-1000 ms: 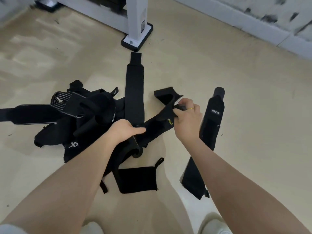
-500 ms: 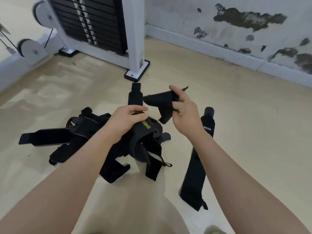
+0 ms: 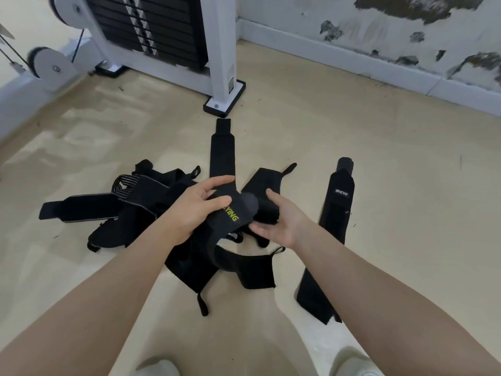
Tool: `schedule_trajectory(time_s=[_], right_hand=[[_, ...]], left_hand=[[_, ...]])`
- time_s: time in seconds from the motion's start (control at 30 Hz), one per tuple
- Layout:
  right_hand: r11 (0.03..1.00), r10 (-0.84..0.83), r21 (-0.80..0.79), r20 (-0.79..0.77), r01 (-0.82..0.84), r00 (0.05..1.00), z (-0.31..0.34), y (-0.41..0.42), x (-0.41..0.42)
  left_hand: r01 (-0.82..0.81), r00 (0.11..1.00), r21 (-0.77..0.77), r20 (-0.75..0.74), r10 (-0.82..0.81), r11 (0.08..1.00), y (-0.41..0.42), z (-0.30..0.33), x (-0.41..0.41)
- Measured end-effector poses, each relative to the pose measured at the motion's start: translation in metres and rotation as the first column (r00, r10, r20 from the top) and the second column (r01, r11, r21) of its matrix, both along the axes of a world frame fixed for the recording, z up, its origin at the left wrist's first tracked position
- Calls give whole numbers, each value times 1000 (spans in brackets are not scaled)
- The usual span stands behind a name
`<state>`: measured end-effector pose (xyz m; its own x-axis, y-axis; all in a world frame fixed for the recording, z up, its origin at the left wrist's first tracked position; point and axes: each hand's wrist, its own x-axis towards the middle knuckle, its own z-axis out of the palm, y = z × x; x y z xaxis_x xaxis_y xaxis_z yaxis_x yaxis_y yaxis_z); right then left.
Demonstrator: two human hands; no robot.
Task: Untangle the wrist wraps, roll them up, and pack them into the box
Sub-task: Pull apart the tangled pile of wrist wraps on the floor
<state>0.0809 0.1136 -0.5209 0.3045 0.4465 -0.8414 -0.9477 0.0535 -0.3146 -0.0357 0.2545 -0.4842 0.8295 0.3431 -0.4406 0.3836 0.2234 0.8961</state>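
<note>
A tangle of black wrist wraps (image 3: 141, 202) lies on the beige floor in front of me. My left hand (image 3: 198, 210) grips a black wrap with yellow lettering (image 3: 235, 210), thumb on top, holding it above the pile. Just right of that wrap, my right hand (image 3: 282, 221) hovers with relaxed, spread fingers near its underside and holds nothing. The wrap's wide end with a thumb loop (image 3: 265, 180) rests on the floor behind my hands. One wrap (image 3: 222, 153) lies straight, pointing away from me. Another with a white logo (image 3: 336, 213) lies apart on the right. No box is in view.
A white weight-stack machine (image 3: 151, 28) stands at the back, its post foot (image 3: 225, 101) close to the far wrap's end. A pulley wheel (image 3: 48, 66) is at the left. A stained wall with a baseboard (image 3: 352, 58) runs behind. My shoes (image 3: 352, 359) show at the bottom edge.
My right hand has let go of the wrap's wide end, which dropped to the floor, and has come down beside the wrap. My left hand keeps its hold.
</note>
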Motion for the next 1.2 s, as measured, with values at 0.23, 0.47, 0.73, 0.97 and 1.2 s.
schedule_trajectory(time_s=[0.23,0.47,0.73,0.97,1.2], right_hand=[[982,-124,140,-7,124,992,-2,33,-17],[992,-33,-115,107,45,994,-35,63,-21],[998,-19,-63,182,31,983,-61,60,-20],[387,893,-898,421,-210,-158,-42,49,3],[843,537,-518,822,141,-190,30,33,37]], left_hand=[[-2,999,-32,-39,1,999,7,-17,-16],[160,975,132,-178,-135,978,22,-16,-23],[54,995,-25,-77,-56,998,40,-8,-40],[-173,974,-117,-166,153,978,40,-24,-43],[-245,968,-589,-99,232,770,9,-16,-18]])
